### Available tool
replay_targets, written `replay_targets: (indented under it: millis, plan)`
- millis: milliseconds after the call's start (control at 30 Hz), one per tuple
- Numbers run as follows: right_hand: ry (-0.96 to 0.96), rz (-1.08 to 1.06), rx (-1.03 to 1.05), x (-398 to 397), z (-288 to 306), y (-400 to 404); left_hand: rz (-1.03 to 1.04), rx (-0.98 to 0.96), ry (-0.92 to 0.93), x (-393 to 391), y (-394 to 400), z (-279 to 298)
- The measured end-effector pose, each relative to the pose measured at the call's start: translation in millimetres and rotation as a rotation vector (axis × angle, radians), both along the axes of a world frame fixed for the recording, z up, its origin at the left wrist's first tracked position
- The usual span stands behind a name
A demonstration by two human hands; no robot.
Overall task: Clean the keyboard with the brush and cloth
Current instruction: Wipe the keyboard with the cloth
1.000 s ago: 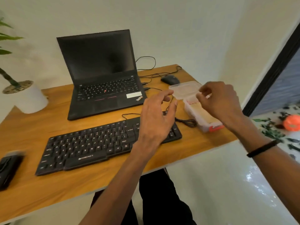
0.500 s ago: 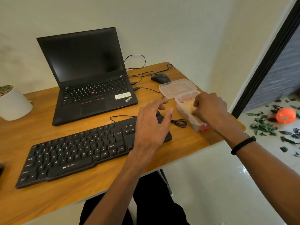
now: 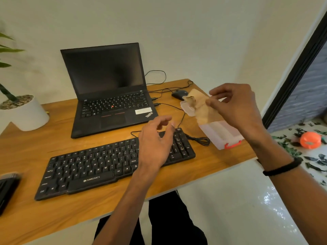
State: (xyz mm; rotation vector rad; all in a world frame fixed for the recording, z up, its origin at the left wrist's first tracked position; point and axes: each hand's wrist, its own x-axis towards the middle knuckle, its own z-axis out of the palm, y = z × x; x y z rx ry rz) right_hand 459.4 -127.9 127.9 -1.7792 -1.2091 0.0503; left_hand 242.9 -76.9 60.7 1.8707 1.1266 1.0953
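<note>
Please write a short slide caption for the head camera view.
Right hand lifts a beige cloth from the clear plastic box; left hand hovers over the keyboard.

The desk [image 3: 26, 152] is wood with a warm, smooth, faintly shiny grain. On it the keyboard [image 3: 99, 167] is matt black plastic with white legends. At 12 o'clock from it, the laptop [image 3: 106, 96] has a matt black shell and a dull dark screen. At 2 o'clock the box [image 3: 219, 133] is cloudy translucent plastic with an orange-red plastic clasp. The cloth [image 3: 201, 106], pinched in the right hand [image 3: 235, 105], is soft, tan and matt. At 10 o'clock the pot [image 3: 26, 115] looks smooth and white. The floor [image 3: 247, 200] is glossy.
</note>
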Motion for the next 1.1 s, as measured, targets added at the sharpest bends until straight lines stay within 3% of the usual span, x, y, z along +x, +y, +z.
replay_targets:
  millis: [67,233,400,500,667,800,933,1100]
  plan:
    - [0.354,0.179,0.051,-26,8,-5,-0.029,-0.126,-0.098,-11,1,4]
    - [1.023,0.450,0.083,-89,-9,-3,-0.148,-0.459,-0.437,-41,-9,16]
    - [1.563,0.567,0.116,-156,-44,0,-0.075,-0.588,-0.757,-76,-24,15]
    - [1.773,0.585,0.147,-190,-56,-9,0.021,-0.534,-0.715,-88,-35,8]
    - [1.850,0.696,0.150,-218,-66,-28,0.194,-0.258,-0.400,-105,-62,8]
    - [1.862,0.813,0.029,-227,-59,-39,0.093,-0.212,-0.313,-110,-85,16]
    - [1.616,0.743,-0.044,-226,-60,-38,0.380,-0.109,-0.209,-136,-71,-2]
    - [1.385,0.621,0.007,-205,-48,-46,0.449,-0.176,-0.362,-159,-61,-8]
